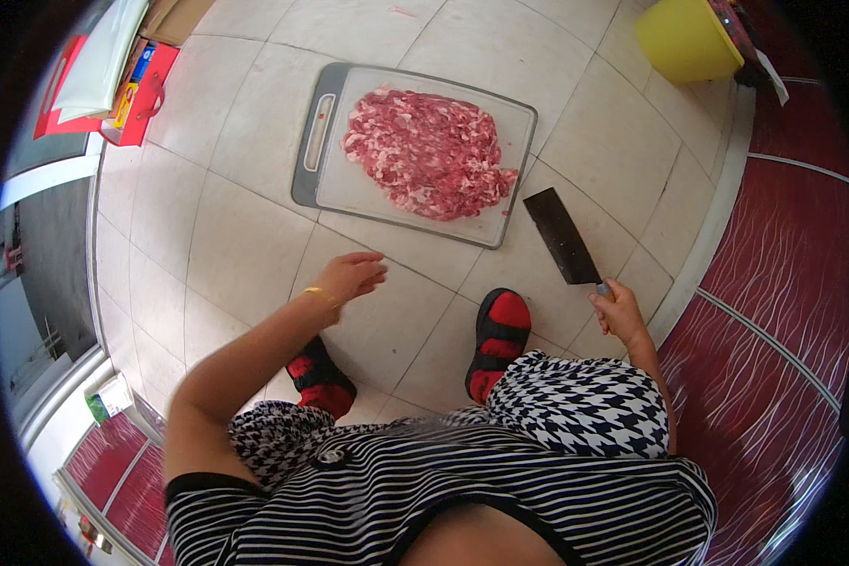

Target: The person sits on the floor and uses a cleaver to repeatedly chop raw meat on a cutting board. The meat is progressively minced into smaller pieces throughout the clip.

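A white cutting board with a grey rim (329,201) lies on the tiled floor in front of me. Spread over it is a thick, flattened mass of chopped raw meat (428,152), red flecked with pale fat. My right hand (619,311) grips the handle of a dark-bladed cleaver (561,237), whose blade points up and left beside the board's right end, apart from the meat. With nothing in it, my left hand (357,276) hovers below the board's near edge, fingers loosely extended. A yellow bracelet (322,296) circles that wrist.
My feet, in red and black footwear (502,325), stand between me and the board. Dark red cabinet doors (764,283) run along the right. A yellow bucket (686,39) stands at upper right. At upper left is a red bag (152,92) with boxes, near a glass door (53,255).
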